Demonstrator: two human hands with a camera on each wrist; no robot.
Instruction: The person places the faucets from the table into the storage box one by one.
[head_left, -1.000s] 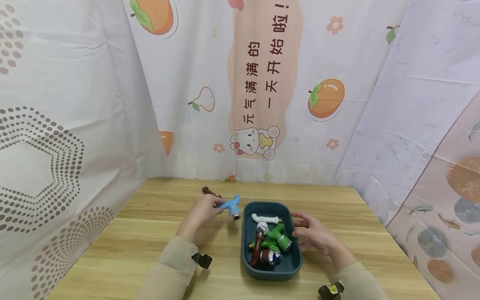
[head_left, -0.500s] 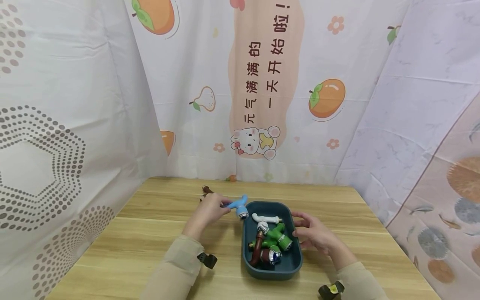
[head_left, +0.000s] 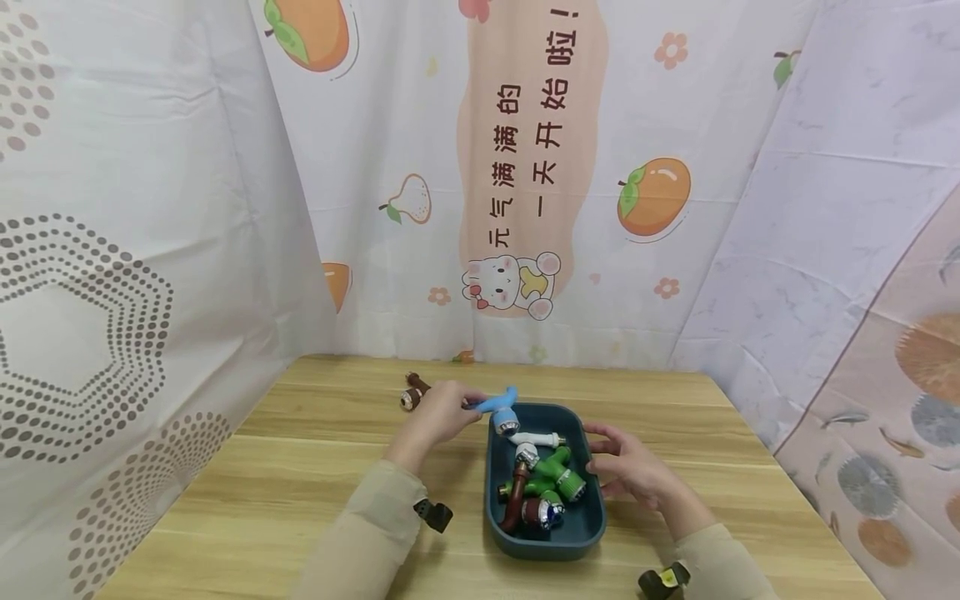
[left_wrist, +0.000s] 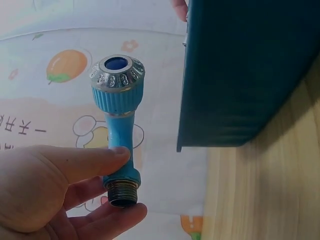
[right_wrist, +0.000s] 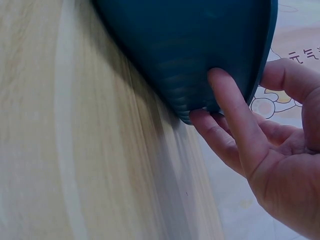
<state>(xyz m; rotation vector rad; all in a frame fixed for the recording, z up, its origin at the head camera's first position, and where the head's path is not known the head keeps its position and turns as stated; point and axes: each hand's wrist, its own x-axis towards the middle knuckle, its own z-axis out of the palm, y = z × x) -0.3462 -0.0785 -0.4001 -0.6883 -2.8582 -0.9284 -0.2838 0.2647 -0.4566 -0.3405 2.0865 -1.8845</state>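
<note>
My left hand (head_left: 447,410) pinches a blue faucet (head_left: 504,411) by its threaded end and holds it over the far left rim of a dark teal bin (head_left: 543,551). In the left wrist view, the faucet (left_wrist: 120,130) shows a ribbed collar, a silver knob end and bare threads between thumb and fingers. Inside the bin lie a white faucet (head_left: 542,439), green faucets (head_left: 572,486) and a brown faucet (head_left: 514,500). My right hand (head_left: 633,471) rests its extended fingertips against the bin's right side; the right wrist view shows fingers (right_wrist: 232,102) spread along the outer wall.
Another brown faucet (head_left: 410,398) lies on the wooden table (head_left: 300,467) behind my left hand, toward the far edge. A printed curtain (head_left: 375,275) hangs at the back, with more cloth on both sides.
My left hand has carried the blue faucet rightward, from beside the bin to over its far left rim. The brown faucet behind it shows more now. My right hand stays in place.
</note>
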